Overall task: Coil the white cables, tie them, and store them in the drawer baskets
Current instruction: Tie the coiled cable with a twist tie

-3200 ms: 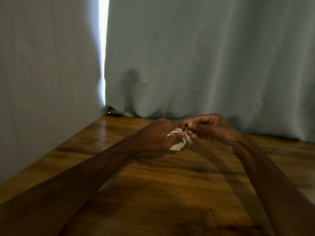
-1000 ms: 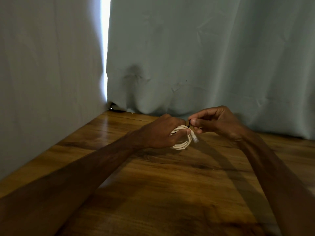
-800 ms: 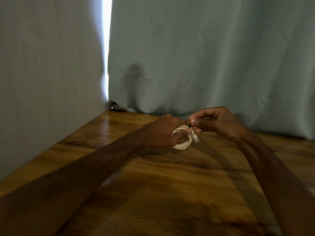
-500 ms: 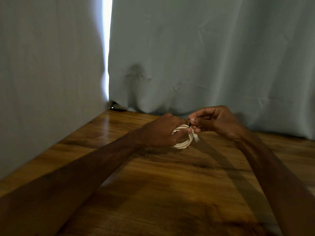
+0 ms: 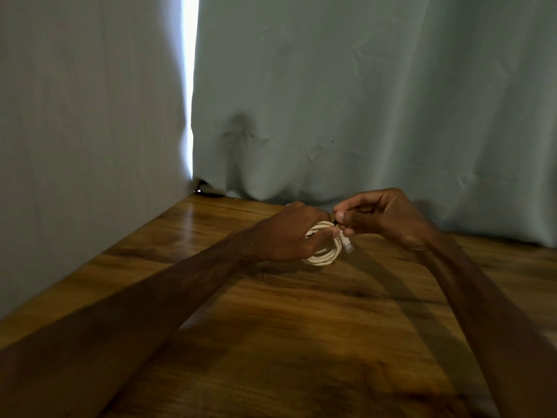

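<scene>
1. The left hand (image 5: 283,233) grips the coiled white cable (image 5: 325,255) over the wooden table (image 5: 301,327).
2. The right hand (image 5: 382,217) pinches a dark tie (image 5: 332,220) at the coil's top.
3. Coiling looks done; tying is underway, storing is left.

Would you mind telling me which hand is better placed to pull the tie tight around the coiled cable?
Right, I think. The right hand pinches the thin dark tie at the coil's top, while the left hand grips the coiled white cable and steadies it.
</scene>
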`<action>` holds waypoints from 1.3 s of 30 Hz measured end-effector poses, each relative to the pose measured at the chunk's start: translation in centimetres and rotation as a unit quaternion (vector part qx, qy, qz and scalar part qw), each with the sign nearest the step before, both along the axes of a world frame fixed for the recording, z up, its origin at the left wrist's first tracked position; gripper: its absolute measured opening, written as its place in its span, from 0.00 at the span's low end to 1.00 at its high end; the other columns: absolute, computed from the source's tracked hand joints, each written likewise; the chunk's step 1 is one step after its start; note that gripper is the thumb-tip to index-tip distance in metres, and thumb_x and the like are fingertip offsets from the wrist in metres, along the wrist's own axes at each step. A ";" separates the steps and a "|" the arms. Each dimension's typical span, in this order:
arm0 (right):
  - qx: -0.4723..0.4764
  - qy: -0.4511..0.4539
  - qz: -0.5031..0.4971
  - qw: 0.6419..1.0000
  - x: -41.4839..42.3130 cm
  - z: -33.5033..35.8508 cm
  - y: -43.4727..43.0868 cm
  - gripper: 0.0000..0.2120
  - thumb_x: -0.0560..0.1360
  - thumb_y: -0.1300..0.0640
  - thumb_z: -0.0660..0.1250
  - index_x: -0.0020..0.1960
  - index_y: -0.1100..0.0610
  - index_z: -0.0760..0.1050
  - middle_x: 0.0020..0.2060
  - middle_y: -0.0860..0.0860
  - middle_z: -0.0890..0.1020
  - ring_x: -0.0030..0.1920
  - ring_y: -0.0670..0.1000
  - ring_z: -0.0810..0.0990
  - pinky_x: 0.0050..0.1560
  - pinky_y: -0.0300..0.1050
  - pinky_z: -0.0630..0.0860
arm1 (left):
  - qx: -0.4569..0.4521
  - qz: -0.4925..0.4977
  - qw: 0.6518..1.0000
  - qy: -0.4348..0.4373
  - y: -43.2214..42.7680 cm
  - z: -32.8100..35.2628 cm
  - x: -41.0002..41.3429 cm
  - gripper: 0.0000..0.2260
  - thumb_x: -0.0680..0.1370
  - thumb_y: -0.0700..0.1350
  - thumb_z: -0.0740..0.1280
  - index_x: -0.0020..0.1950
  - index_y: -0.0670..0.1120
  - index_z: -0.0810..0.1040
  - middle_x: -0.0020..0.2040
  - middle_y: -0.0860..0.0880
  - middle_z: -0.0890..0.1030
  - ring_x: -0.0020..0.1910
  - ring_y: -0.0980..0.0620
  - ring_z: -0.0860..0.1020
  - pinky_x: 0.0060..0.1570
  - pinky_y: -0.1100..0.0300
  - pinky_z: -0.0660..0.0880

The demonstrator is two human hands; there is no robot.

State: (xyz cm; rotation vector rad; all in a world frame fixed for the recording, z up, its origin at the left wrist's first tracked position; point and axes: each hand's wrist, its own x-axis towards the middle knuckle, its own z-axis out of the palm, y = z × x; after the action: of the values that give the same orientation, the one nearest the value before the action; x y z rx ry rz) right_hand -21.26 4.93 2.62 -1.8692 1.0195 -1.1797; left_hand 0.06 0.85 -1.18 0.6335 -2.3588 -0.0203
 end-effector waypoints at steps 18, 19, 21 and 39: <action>0.040 -0.039 0.025 0.998 -0.4 -0.4 -0.2 0.09 0.68 0.64 0.75 0.48 0.63 0.86 0.41 0.62 0.87 0.38 0.51 0.86 0.43 0.41 0.83 | -0.018 -0.002 1.000 -0.009 0.3 0.1 -0.2 0.12 0.83 0.48 0.65 0.45 0.42 0.81 0.36 0.52 0.80 0.32 0.56 0.77 0.33 0.71 0.65; 0.039 -0.041 0.025 0.998 -0.5 -0.4 -0.1 0.09 0.68 0.65 0.74 0.48 0.64 0.85 0.40 0.61 0.87 0.37 0.51 0.86 0.43 0.41 0.83 | -0.014 -0.001 1.000 -0.009 0.3 0.2 -0.2 0.12 0.83 0.48 0.65 0.45 0.42 0.81 0.36 0.52 0.81 0.32 0.56 0.77 0.33 0.71 0.65; 0.038 -0.044 0.026 0.998 -0.5 -0.4 -0.1 0.09 0.68 0.65 0.74 0.49 0.64 0.85 0.40 0.61 0.87 0.38 0.51 0.86 0.43 0.41 0.83 | -0.009 0.001 1.000 -0.010 0.4 0.2 -0.2 0.12 0.83 0.48 0.65 0.45 0.42 0.81 0.36 0.51 0.81 0.32 0.55 0.78 0.33 0.68 0.67; 0.069 -0.054 0.032 0.996 -0.8 -0.7 -0.3 0.14 0.65 0.68 0.74 0.50 0.68 0.82 0.43 0.62 0.87 0.40 0.53 0.88 0.42 0.40 0.84 | -0.019 -0.007 1.000 -0.024 0.5 0.0 -0.2 0.14 0.82 0.50 0.64 0.44 0.42 0.81 0.36 0.50 0.81 0.32 0.53 0.78 0.33 0.69 0.66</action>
State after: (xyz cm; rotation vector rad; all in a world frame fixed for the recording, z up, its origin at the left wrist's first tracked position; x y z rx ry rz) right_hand -22.05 4.61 1.93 -1.6994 0.9506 -1.1304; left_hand -0.14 1.31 -1.14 0.6053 -2.4031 0.0347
